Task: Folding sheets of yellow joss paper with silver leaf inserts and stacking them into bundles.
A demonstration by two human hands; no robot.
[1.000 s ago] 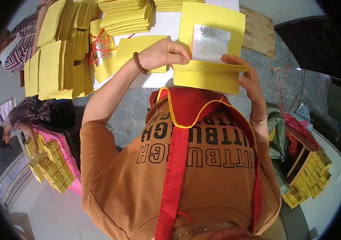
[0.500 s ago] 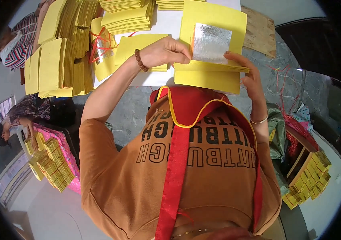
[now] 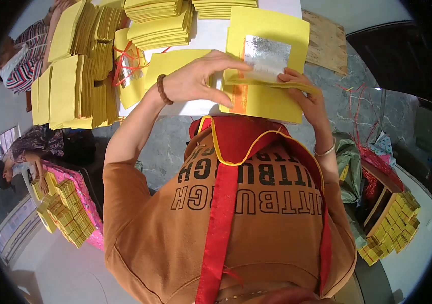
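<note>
On the near part of the tabletop, the raised yellow paper is clamped at its right end by the right hand, but with the left hand's fingers spread apart, crooked creasing could be caused by slipping layers.

A hand-assembly workshop for paper goods, by the look of it. Tall stacks of flat yellow paper sheets crowd the white-topped bench, left of the left grip; beyond them is a person in a striped top. Well below and left of that grip, another person in dark patterned clothing has a hand at small yellow bundles on a pink-covered bench. Below and right of the right grip, more yellow bundles are piled near tangled thin red strands.
</note>
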